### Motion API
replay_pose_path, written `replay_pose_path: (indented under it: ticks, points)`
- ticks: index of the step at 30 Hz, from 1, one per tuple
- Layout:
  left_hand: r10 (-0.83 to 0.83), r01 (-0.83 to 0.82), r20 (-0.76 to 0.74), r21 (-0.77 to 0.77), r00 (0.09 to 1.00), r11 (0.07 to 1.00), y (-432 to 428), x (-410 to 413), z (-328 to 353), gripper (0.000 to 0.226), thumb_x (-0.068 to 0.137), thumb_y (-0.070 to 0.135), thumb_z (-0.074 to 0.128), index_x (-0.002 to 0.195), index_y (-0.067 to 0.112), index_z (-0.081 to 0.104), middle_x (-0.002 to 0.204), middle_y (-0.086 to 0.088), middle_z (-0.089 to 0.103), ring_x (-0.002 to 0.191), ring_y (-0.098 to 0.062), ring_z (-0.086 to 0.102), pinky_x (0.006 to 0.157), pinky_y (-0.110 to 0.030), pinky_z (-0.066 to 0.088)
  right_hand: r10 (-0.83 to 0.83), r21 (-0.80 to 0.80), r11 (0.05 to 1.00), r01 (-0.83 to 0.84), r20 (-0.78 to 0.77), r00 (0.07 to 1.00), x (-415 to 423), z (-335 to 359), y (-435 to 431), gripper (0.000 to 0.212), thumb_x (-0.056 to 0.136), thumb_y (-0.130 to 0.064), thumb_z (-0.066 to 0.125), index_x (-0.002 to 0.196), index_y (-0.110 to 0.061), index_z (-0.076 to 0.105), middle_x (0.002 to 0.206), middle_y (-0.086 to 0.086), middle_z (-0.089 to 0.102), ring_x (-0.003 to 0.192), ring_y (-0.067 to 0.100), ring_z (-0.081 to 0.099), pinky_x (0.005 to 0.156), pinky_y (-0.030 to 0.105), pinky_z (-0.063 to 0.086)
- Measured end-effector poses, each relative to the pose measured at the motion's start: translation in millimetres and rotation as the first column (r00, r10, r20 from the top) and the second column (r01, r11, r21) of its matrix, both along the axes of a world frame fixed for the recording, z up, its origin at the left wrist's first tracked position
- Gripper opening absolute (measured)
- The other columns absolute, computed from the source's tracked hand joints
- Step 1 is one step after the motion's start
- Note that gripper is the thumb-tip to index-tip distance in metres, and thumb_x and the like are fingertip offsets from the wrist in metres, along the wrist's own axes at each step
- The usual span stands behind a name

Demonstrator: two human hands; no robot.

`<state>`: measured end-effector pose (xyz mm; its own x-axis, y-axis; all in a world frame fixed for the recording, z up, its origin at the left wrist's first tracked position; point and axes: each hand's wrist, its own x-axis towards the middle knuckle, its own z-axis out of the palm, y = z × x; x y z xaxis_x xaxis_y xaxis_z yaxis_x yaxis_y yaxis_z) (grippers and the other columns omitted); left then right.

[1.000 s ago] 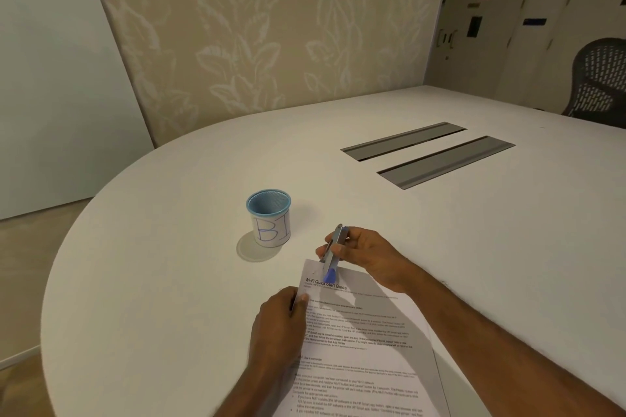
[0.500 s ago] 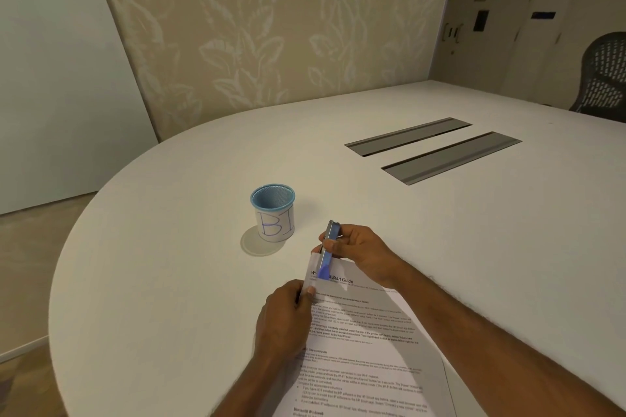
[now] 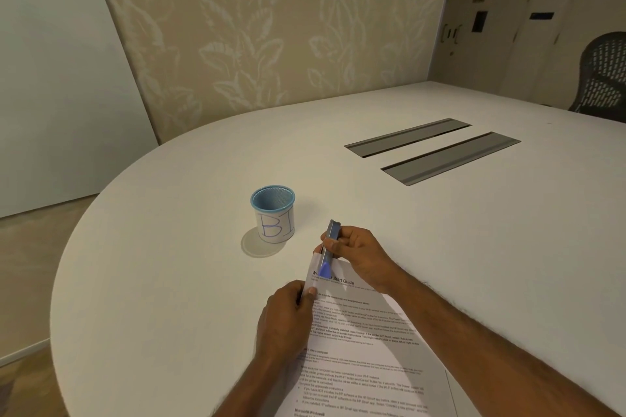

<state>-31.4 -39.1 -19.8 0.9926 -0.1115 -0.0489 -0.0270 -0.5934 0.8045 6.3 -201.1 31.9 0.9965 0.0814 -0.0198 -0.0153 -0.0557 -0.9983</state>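
Observation:
A stack of printed paper sheets [image 3: 366,342] lies on the white table [image 3: 440,230] in front of me, headed "Quick Start Guide". My left hand [image 3: 288,318] pinches the sheets at their left edge near the top corner. My right hand [image 3: 359,256] grips a slim grey stapler [image 3: 329,247] with a blue tip, its jaw set over the top left corner of the sheets. A blue mesh cup [image 3: 273,213] with a white label marked "BI" stands upright just left of the stapler, apart from both hands.
Two grey cable hatches [image 3: 433,151] are set flush in the table farther back. A black mesh office chair [image 3: 603,74] stands at the far right. The table's curved edge runs along the left, with floor beyond it.
The stapler's blue tip has slid onto the top left corner of the sheets. Both hands keep their grips, and the cup has not moved.

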Motion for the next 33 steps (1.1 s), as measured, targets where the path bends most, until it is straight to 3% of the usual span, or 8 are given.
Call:
replay_pose_path:
  ticks: [6, 13, 19, 24, 26, 28, 31, 33]
  points:
    - [-0.002, 0.002, -0.001, 0.032, 1.0, 0.999, -0.3, 0.0, -0.6, 0.023, 0.096, 0.046, 0.047, 0.096, 0.031, 0.064, 0.092, 0.015, 0.072, 0.074, -0.012, 0.071, 0.068, -0.028, 0.061, -0.077, -0.036, 0.996, 0.08, 0.065, 0.995, 0.0, -9.4, 3.1, 0.009, 0.092, -0.018, 0.056, 0.091, -0.01, 0.062, 0.072, -0.011, 0.075, 0.062, 0.011, 0.071, 0.055, 0.017, 0.053]
    - [-0.009, 0.009, 0.0, 0.064, 1.0, 0.998, -0.9, -1.5, 1.2, 0.024, 0.095, 0.048, 0.047, 0.095, 0.031, 0.063, 0.094, 0.014, 0.072, 0.074, -0.013, 0.07, 0.065, -0.023, 0.057, -0.108, -0.086, 0.99, 0.114, 0.071, 0.992, 0.2, -12.9, 0.8, 0.007, 0.09, -0.025, 0.06, 0.087, -0.021, 0.065, 0.084, -0.003, 0.077, 0.066, 0.018, 0.072, 0.059, 0.025, 0.056]
    - [-0.004, 0.005, -0.009, 0.057, 1.0, 0.998, 0.1, -1.4, 2.0, 0.022, 0.096, 0.045, 0.046, 0.096, 0.031, 0.063, 0.094, 0.016, 0.071, 0.074, -0.012, 0.07, 0.066, -0.025, 0.059, 0.038, 0.029, 0.999, -0.04, 0.059, 0.998, 3.7, -5.8, -13.9, 0.013, 0.09, -0.014, 0.058, 0.095, -0.015, 0.069, 0.108, 0.007, 0.071, 0.091, 0.02, 0.071, 0.079, 0.024, 0.057]
    - [-0.009, 0.008, 0.018, 0.081, 1.0, 0.997, 1.9, -2.4, 4.4, 0.027, 0.098, 0.041, 0.044, 0.081, 0.027, 0.059, 0.085, 0.014, 0.07, 0.07, -0.01, 0.066, 0.057, -0.02, 0.045, -0.238, 0.325, 0.927, 0.189, 0.116, 0.964, 9.8, 10.8, -40.0, 0.015, 0.092, -0.009, 0.053, 0.103, -0.006, 0.063, 0.083, 0.005, 0.075, 0.079, 0.02, 0.071, 0.074, 0.025, 0.057]
    - [0.001, -0.003, 0.024, 0.088, 1.0, 0.996, 2.2, -2.7, 5.6, 0.031, 0.099, 0.04, 0.044, 0.075, 0.025, 0.057, 0.077, 0.012, 0.067, 0.065, -0.009, 0.063, 0.055, -0.02, 0.041, -0.322, 0.196, 0.936, 0.293, 0.137, 0.937, 10.2, 15.8, -54.9, 0.017, 0.091, -0.013, 0.057, 0.103, -0.004, 0.064, 0.08, 0.01, 0.071, 0.074, 0.022, 0.066, 0.072, 0.027, 0.056]
    - [0.006, -0.008, 0.022, 0.082, 1.0, 0.997, 2.4, -2.2, 4.7, 0.033, 0.098, 0.039, 0.044, 0.075, 0.021, 0.058, 0.074, 0.01, 0.067, 0.066, -0.01, 0.064, 0.056, -0.023, 0.043, -0.332, -0.144, 0.919, 0.367, 0.215, 0.918, 9.9, 15.1, -73.7, 0.015, 0.089, -0.019, 0.062, 0.098, -0.008, 0.068, 0.08, 0.013, 0.065, 0.072, 0.02, 0.058, 0.071, 0.031, 0.05]
    - [0.009, -0.01, 0.024, 0.072, 1.0, 0.997, 2.1, -3.7, 6.0, 0.033, 0.099, 0.038, 0.044, 0.071, 0.022, 0.055, 0.071, 0.011, 0.065, 0.063, -0.009, 0.061, 0.055, -0.022, 0.04, -0.169, -0.694, 0.655, 0.299, 0.251, 0.953, 6.0, 6.6, -98.0, 0.025, 0.088, -0.028, 0.062, 0.066, -0.015, 0.06, 0.071, 0.011, 0.056, 0.066, 0.022, 0.057, 0.065, 0.035, 0.044]
    - [0.004, -0.006, 0.031, 0.067, 1.0, 0.998, 1.9, -4.8, 7.3, 0.033, 0.099, 0.037, 0.045, 0.07, 0.024, 0.053, 0.07, 0.011, 0.064, 0.062, -0.009, 0.06, 0.054, -0.021, 0.037, -0.15, -0.817, 0.525, 0.237, 0.185, 0.971, 3.5, -6.3, -108.9, 0.035, 0.086, -0.032, 0.061, 0.06, -0.014, 0.048, 0.07, 0.014, 0.056, 0.066, 0.027, 0.06, 0.059, 0.035, 0.041]
